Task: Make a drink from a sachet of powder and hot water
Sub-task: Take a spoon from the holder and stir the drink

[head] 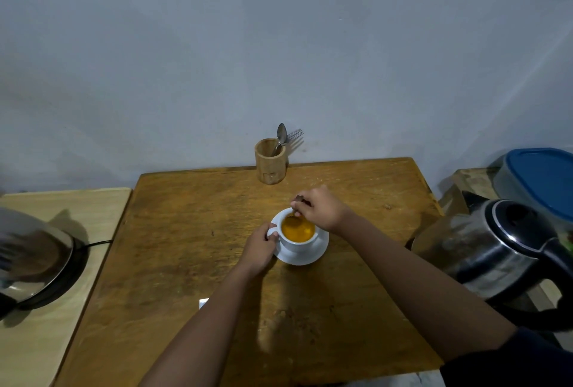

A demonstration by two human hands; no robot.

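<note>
A white cup (298,243) full of orange drink (298,229) stands on a white saucer (319,251) in the middle of the wooden table (186,231). My left hand (259,248) grips the cup's handle on its left side. Just above the cup's far rim, my right hand (322,209) pinches a small spoon (294,214) whose bowl dips into the drink. A corner of a white sachet (203,303) peeks out from under my left forearm.
A steel electric kettle (502,250) with a black handle sits at the table's right edge. A wooden holder (270,160) with a spoon and fork stands at the back. A metal lid and black base (40,259) lie on the left side table. A blue-lidded container (542,175) is far right.
</note>
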